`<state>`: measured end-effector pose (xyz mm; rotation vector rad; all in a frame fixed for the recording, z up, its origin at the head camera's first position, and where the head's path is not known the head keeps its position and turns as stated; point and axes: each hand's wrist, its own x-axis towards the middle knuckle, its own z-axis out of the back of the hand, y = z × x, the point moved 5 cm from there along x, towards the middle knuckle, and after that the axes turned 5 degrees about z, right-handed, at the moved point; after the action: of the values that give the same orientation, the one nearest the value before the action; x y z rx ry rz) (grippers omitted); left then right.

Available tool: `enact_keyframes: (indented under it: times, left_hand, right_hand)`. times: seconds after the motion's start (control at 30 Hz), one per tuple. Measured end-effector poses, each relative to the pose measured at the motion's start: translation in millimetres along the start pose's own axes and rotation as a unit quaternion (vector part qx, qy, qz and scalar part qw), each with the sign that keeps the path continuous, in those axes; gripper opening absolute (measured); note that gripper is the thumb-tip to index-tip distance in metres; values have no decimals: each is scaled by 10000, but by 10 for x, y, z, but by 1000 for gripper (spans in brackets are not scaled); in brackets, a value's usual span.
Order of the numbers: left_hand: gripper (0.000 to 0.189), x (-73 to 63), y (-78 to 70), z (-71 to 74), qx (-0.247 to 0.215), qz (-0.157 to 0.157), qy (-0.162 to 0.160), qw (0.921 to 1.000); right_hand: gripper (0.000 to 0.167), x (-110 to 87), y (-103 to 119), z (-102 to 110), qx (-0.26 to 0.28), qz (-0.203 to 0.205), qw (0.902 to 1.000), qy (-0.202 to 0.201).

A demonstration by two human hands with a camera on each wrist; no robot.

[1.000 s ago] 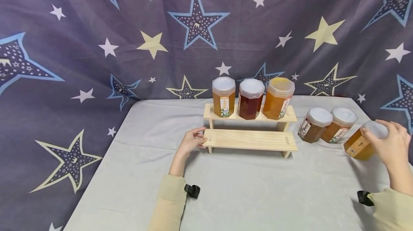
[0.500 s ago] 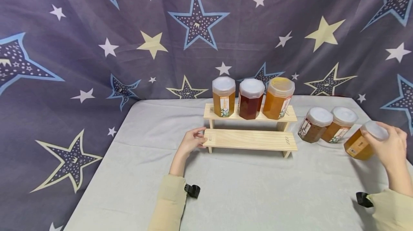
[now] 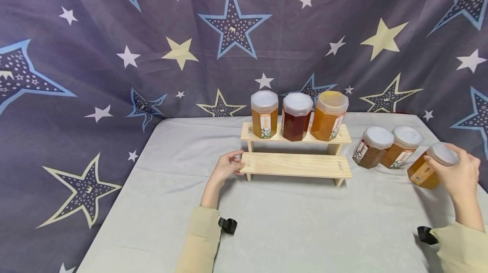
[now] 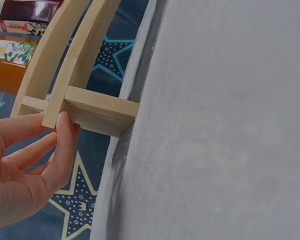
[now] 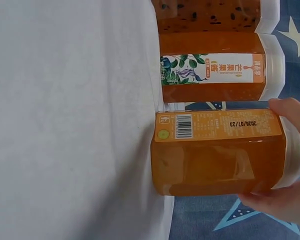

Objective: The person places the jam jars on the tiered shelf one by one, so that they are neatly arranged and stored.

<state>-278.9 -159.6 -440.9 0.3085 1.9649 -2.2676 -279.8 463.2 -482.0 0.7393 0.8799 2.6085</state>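
My left hand (image 3: 225, 167) pinches the left end of the lower shelf of a two-tier wooden rack (image 3: 295, 165); in the left wrist view the thumb lies above the board (image 4: 65, 95) and fingers below. At the far right, my right hand (image 3: 463, 173) grips an amber jam jar (image 3: 424, 173) round its white lid. That jar's orange label (image 5: 220, 125) with a barcode shows in the right wrist view. Beside it stand another amber jar (image 3: 398, 154) and a brownish jar (image 3: 370, 154) with dark specks.
On the rack's upper shelf stand a light amber jar (image 3: 264, 114), a dark red jar (image 3: 296, 116) and an orange jar (image 3: 329, 116). A pale cloth (image 3: 297, 226) covers the table. Behind hangs a dark star-patterned curtain (image 3: 282, 36).
My right hand and wrist have shifted very slightly left while gripping the jar, which stays in nearly the same place. My left hand and the rack look unmoved.
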Motion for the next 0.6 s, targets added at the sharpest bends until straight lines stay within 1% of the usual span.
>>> enact_keyframes:
  times: [0.03,0.07,0.13,0.17,0.2,0.23,0.3,0.37,0.4,0.43,0.53,0.6]
  left_hand:
    - [48,-8,-10,1,6,-3,42,10000]
    - [49,-26,-32,1,16,-1,64,10000]
    - [49,-85,-95,-6,67,-6,99,9999]
    - [49,-121,-134,-10,87,-18,113,9999]
    - [48,-139,-157,-13,99,-21,122,9999]
    - [48,-136,-156,-14,102,-30,106,9999]
    - [47,-115,-130,-14,55,-59,72,9999]
    - [47,-52,-64,-8,11,-59,40,10000]
    - [47,-15,-24,-4,5,-54,17,10000]
    - [47,8,3,-1,9,-40,-16,10000]
    - [47,18,16,0,53,-3,-45,10000]
    - [47,16,14,0,69,-6,-44,10000]
  right_hand:
    - [68,3,21,6,24,-53,10000,24]
    - [68,2,27,5,-93,-25,10000,8]
    - [66,-89,310,119,-35,-178,9998,70]
    - [65,-93,319,124,-1,-154,9999,35]
    - [64,-153,481,188,24,-221,9997,36]
    - [63,-203,625,246,84,-279,9996,26]
    - [61,-273,820,326,173,-308,9994,-51]
    - [59,-276,806,311,104,-277,9992,-262]
    - [57,-326,941,364,143,-350,9989,-269]
    - [57,-323,935,365,168,-339,9988,-317]
    - [57,-350,970,380,139,-307,9986,-398]
    - [57,-375,1056,420,189,-236,9988,-393]
